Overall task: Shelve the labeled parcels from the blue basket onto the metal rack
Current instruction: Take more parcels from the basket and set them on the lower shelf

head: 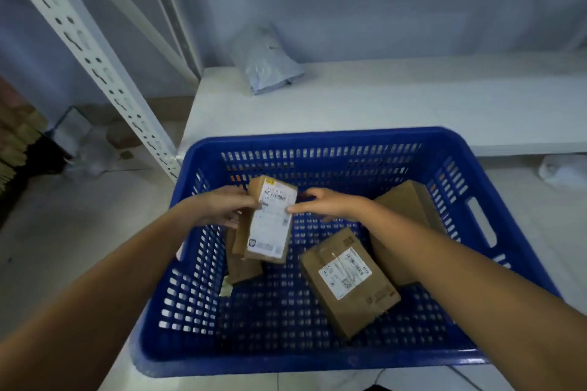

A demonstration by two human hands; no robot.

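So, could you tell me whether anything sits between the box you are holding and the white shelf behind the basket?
Only the basket's far wall lies between; the box, held by the left hand and right hand, must clear it. On the shelf, a grey mailer bag sits at the back left.

Counts: one blue basket [320,359] sitting on the floor. Four cardboard parcels showing: one held parcel [270,222], one beneath it [244,270], one labelled [349,282], one leaning [403,209]. One grey mailer bag [266,60] lying on the shelf [413,105]. Two hands reaching in: left hand [222,205], right hand [327,201].
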